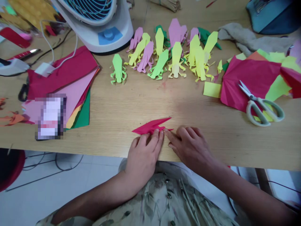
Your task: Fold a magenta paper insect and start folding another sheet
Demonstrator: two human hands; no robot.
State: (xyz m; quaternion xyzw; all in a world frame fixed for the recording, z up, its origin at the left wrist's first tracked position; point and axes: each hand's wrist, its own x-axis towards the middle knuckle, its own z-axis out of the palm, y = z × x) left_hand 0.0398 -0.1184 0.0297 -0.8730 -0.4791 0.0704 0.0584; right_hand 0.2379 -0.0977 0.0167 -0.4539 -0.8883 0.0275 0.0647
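Note:
A pinkish-red piece of folded paper with long pointed ends lies near the table's front edge. My left hand holds it down from the near side, its fingertips pressed together on the lower edge. From the right, my right hand touches the paper's right part with the index fingertip. The thumb is close to that finger, and the other fingers are curled in. My fingers cover part of the near folds.
Several folded paper figures stand in rows at the back. Scissors rest on paper scraps at right. On the left are a phone, coloured sheets, a charger and a fan.

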